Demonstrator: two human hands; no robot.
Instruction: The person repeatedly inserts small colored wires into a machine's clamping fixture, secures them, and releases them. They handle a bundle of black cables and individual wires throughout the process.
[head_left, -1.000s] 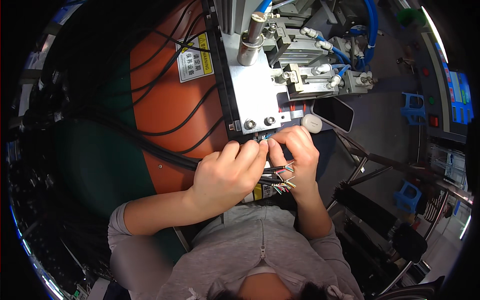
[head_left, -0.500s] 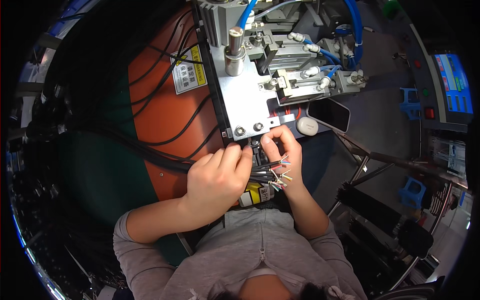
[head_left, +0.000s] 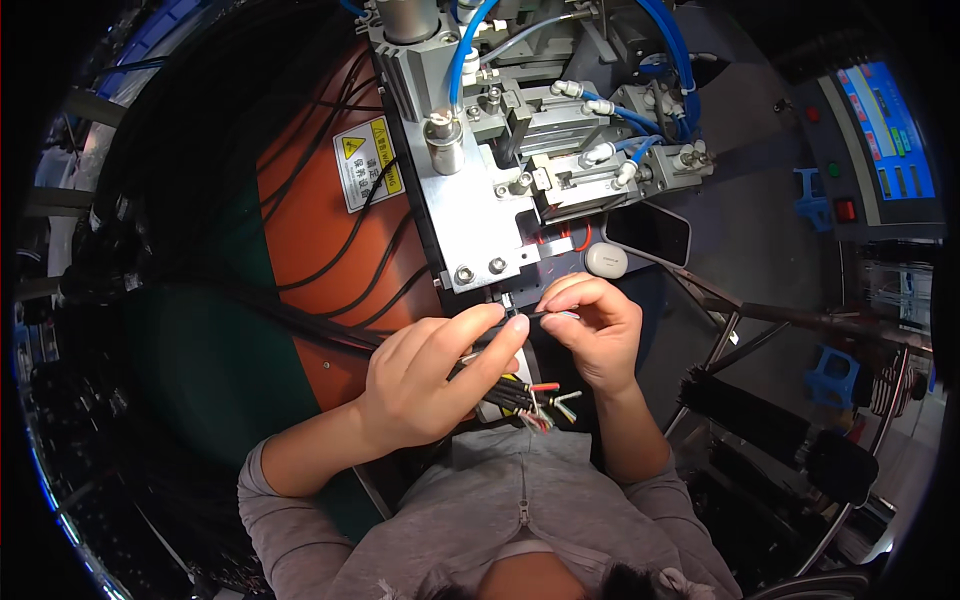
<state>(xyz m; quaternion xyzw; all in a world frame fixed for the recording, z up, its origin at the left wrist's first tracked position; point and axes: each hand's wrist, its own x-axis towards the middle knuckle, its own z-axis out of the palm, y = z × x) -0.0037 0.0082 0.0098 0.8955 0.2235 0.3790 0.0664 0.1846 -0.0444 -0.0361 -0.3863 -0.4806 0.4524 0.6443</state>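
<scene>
Now both hands sit lower in the view than half a second ago, and the grey metal machine [head_left: 470,215] above them fills more of the upper picture. The left hand [head_left: 425,385] is curled around a bundle of black cables [head_left: 505,392], whose stripped coloured wire ends [head_left: 550,405] fan out below its fingers, near the person's grey top [head_left: 510,500]. The right hand [head_left: 592,328] is closed in a pinch on one thin black cable [head_left: 530,316], held level just under the machine's steel plate, with the left forefinger touching the same cable from the other side. Earlier the two hands were pressed closer together over the wire ends. A white oval case [head_left: 606,259] and a dark phone [head_left: 650,232] lie just above the right hand.
</scene>
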